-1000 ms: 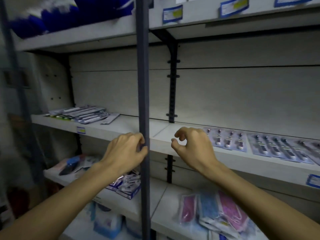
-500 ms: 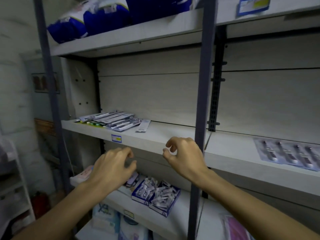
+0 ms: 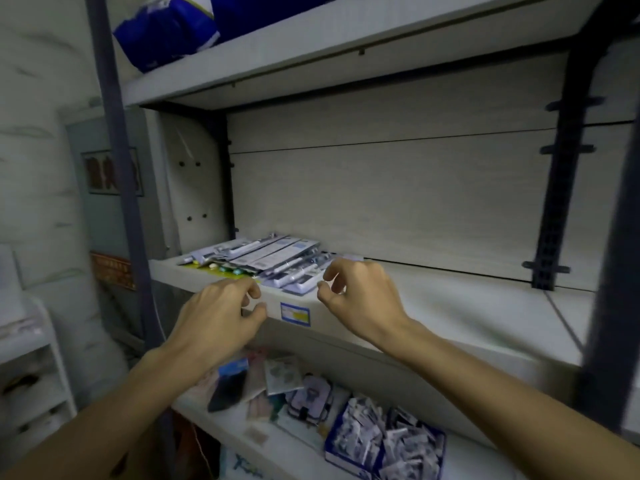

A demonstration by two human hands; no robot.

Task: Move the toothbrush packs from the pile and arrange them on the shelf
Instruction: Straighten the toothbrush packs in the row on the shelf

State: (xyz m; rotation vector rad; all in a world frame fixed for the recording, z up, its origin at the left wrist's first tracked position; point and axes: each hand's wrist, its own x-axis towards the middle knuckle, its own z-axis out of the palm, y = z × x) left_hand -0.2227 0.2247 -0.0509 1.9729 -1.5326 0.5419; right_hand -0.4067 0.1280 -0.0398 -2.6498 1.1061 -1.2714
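Observation:
A pile of toothbrush packs (image 3: 263, 261) lies at the left end of the middle shelf (image 3: 450, 306), fanned out flat. My left hand (image 3: 221, 313) hovers at the shelf's front edge just below the pile, fingers loosely curled and holding nothing. My right hand (image 3: 356, 292) is raised in front of the pile's right side, fingers loosely curled, empty as well. Neither hand touches a pack.
A dark upright post (image 3: 117, 168) stands left of the pile and another (image 3: 616, 237) at the right. Blue bags (image 3: 166, 26) sit on the top shelf. The lower shelf holds blue boxes of small sachets (image 3: 384, 441) and assorted packets (image 3: 277, 379).
The view has swung left and closer, so the pile now sits directly ahead. Both hands have come up from below the shelf edge to the pile, still empty. The laid-out packs at right left the view.

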